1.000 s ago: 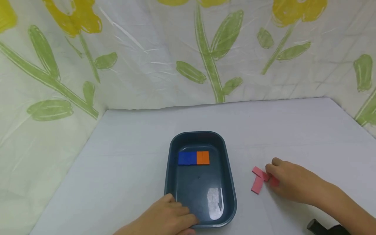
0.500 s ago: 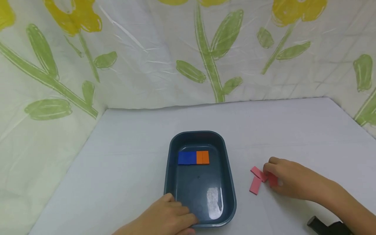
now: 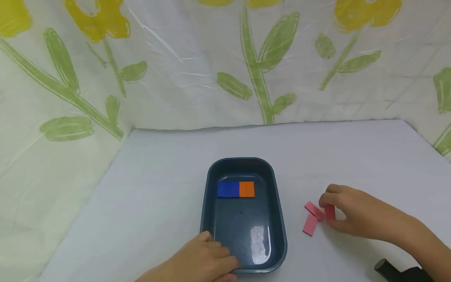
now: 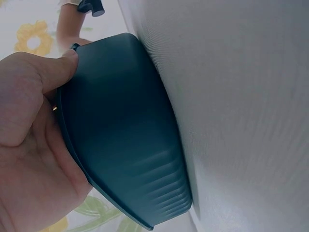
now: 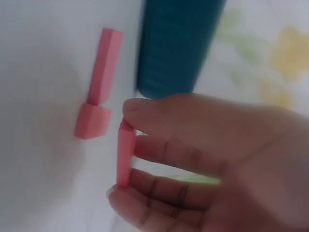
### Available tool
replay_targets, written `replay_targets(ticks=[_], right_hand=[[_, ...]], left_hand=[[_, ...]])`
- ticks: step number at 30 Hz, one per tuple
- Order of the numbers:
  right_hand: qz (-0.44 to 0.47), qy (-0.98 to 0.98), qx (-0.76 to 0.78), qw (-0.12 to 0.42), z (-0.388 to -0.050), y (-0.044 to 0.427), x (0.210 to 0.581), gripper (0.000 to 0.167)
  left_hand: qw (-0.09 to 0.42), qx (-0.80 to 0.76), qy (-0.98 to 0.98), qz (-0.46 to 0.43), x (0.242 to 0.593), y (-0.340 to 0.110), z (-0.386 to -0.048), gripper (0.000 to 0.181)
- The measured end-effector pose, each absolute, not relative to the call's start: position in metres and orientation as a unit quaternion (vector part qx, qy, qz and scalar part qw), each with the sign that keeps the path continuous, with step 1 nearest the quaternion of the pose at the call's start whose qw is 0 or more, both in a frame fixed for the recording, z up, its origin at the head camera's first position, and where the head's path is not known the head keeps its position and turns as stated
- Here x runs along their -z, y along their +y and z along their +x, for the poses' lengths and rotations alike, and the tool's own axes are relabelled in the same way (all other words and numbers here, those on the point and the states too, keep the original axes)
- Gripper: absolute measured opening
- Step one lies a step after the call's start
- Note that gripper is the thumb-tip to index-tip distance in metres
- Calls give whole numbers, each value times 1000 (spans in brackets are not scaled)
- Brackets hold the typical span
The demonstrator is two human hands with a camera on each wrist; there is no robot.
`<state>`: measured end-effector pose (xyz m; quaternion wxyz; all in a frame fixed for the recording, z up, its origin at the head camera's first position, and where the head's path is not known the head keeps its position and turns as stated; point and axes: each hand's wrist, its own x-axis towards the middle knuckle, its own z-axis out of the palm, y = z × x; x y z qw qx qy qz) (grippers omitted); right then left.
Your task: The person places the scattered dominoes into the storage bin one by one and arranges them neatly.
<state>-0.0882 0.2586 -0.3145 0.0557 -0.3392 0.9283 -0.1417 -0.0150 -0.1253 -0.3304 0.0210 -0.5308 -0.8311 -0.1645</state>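
A dark teal tray (image 3: 243, 223) stands on the white table, with blue pieces (image 3: 228, 189) and orange pieces (image 3: 246, 189) side by side near its far end. My left hand (image 3: 204, 260) grips the tray's near left rim; in the left wrist view the thumb of that hand (image 4: 38, 111) lies over the rim of the tray (image 4: 125, 121). Right of the tray, my right hand (image 3: 363, 213) pinches a pink block (image 3: 330, 212) by its ends between thumb and fingers. Two more pink blocks (image 3: 310, 224) lie touching just left of it, seen also as pink blocks (image 5: 105, 65) in the right wrist view.
A black object (image 3: 401, 271), partly under the right forearm, lies at the table's near right. A curtain with painted flowers (image 3: 169, 78) rises behind the table's far edge and along its sides.
The right hand's thumb and fingers have spread along the pink block, which shows more fully between them. The left hand stays on the tray rim. The whole head view has shifted slightly.
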Motion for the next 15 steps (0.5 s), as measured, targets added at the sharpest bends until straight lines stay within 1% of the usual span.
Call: replay_targets(ticks=[3, 6, 8, 15], right_hand=[[-358, 922, 146, 22, -89, 253, 306, 33], [-373, 915, 152, -1, -90, 244, 299, 33], [-379, 912, 156, -2, -90, 236, 294, 32], [-398, 904, 154, -12, -89, 206, 279, 34]], left_hand=[[24, 163, -831, -531, 330, -125, -15, 16], [31, 164, -831, -531, 330, -125, -15, 16], [33, 169, -830, -531, 331, -125, -15, 16], [15, 180, -829, -529, 331, -124, -16, 18]])
